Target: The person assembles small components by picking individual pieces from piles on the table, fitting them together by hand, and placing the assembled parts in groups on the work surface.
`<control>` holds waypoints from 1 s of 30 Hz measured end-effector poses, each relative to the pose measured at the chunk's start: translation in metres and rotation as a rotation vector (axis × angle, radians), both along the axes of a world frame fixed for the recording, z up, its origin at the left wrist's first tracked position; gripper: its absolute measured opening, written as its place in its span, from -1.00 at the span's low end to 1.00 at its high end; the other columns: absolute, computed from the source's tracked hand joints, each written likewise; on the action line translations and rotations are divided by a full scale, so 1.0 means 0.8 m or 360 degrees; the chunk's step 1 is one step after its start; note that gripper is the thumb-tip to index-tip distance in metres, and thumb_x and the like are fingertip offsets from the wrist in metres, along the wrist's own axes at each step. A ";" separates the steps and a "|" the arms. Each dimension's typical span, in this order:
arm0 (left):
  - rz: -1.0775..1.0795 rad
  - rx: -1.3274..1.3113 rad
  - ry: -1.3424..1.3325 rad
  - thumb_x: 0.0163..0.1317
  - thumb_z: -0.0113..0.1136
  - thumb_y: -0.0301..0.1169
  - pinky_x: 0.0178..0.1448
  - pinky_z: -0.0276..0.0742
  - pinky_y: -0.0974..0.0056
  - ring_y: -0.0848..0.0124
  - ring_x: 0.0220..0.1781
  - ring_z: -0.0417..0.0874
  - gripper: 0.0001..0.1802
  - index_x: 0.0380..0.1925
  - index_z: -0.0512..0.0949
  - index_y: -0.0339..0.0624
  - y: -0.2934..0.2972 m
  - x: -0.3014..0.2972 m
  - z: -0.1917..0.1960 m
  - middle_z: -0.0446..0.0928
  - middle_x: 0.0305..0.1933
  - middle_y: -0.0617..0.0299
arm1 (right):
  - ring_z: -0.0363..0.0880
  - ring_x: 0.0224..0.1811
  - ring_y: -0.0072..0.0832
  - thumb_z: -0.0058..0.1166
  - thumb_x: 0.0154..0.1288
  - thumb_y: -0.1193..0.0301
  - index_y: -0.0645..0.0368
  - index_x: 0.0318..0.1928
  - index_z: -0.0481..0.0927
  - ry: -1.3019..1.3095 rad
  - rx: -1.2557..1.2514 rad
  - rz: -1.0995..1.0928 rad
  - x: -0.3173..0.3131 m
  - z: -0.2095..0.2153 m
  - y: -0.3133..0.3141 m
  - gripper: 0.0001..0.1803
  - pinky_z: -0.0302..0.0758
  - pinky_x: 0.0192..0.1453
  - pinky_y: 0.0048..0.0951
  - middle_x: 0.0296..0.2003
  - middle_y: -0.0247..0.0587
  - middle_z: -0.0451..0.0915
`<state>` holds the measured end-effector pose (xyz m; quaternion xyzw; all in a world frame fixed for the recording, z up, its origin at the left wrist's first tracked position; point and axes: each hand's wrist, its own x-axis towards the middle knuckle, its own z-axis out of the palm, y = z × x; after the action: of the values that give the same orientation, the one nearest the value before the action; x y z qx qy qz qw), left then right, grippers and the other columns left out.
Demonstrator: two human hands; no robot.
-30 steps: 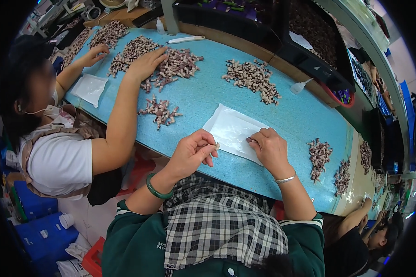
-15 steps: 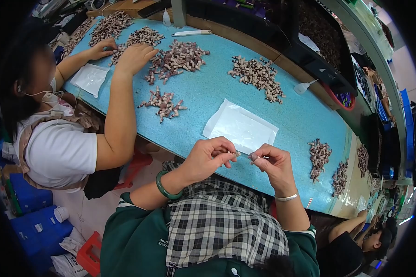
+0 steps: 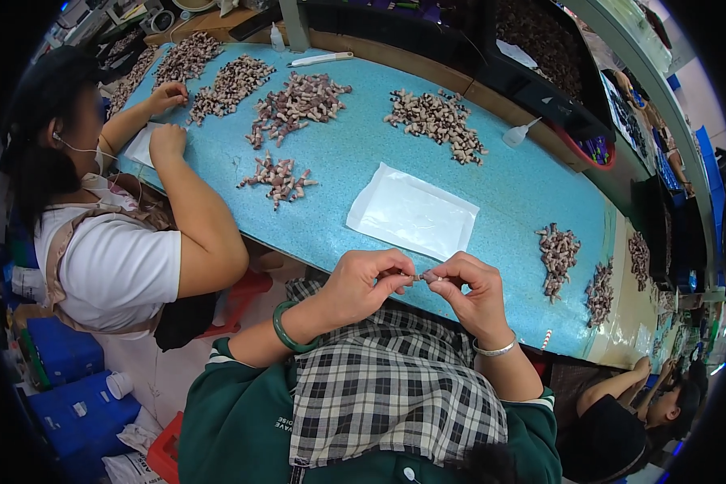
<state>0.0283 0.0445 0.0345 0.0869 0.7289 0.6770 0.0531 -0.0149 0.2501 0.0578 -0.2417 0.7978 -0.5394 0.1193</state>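
Just past the table's front edge, my left hand point(image 3: 361, 282) and my right hand point(image 3: 477, 292) meet almost fingertip to fingertip. A small pale piece point(image 3: 416, 278) is pinched between the left thumb and forefinger. My right fingers grip a small purplish-brown piece point(image 3: 431, 277); the two pieces appear to touch end to end, though they are too small to tell whether they are joined. Beyond my hands a flat white plastic packet point(image 3: 413, 211) lies on the blue table point(image 3: 331, 218).
Piles of small cream-and-brown pieces dot the table: a far pile point(image 3: 440, 125), a purplish pile point(image 3: 298, 105), a small pile point(image 3: 278, 181), a right pile point(image 3: 558, 258). A dropper bottle point(image 3: 520, 132) and a white pen-like tool point(image 3: 321, 59) lie behind. A co-worker point(image 3: 113, 242) sits at left.
My hands have drawn together, bringing the two small pieces into contact or nearly so. The co-worker at left has pulled both hands back from the piles toward their body. The view has shifted slightly.
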 end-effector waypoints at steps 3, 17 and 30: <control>-0.0040 -0.0315 0.0315 0.18 0.15 -0.63 -0.31 0.59 0.38 0.38 -0.36 0.71 -0.93 -0.32 0.55 -0.35 -0.001 -0.001 0.004 0.63 -0.39 0.10 | 0.55 -0.45 -0.59 0.29 0.08 0.56 0.24 -0.36 0.68 0.0055 0.0012 0.0005 0.005 -0.004 0.000 -0.92 0.45 -0.39 -0.57 -0.47 -0.28 0.60; -0.0030 -0.0384 0.0521 0.13 0.19 -0.63 -0.43 0.54 0.37 0.37 -0.49 0.68 -0.93 -0.38 0.55 -0.28 0.023 0.010 0.007 0.60 -0.47 0.14 | 0.53 -0.46 -0.49 0.28 -0.01 0.64 0.29 -0.36 0.64 0.0410 -0.0175 -0.0064 0.026 -0.033 0.020 -0.86 0.46 -0.37 -0.53 -0.47 -0.20 0.59; -0.0250 -0.0679 0.0529 0.29 0.13 -0.36 -0.48 0.44 0.20 0.13 -0.56 0.56 -0.84 -0.38 0.55 -0.24 0.023 0.016 -0.004 0.52 -0.57 0.10 | 0.51 -0.40 -0.57 0.26 0.08 0.59 0.31 -0.34 0.66 -0.0220 -0.0353 0.0007 0.034 -0.038 0.033 -0.91 0.42 -0.32 -0.58 -0.43 -0.25 0.59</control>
<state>0.0411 0.0632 0.0310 0.2399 0.8447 0.4785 0.0023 0.0121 0.2768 0.0275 -0.2173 0.7226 -0.6394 0.1476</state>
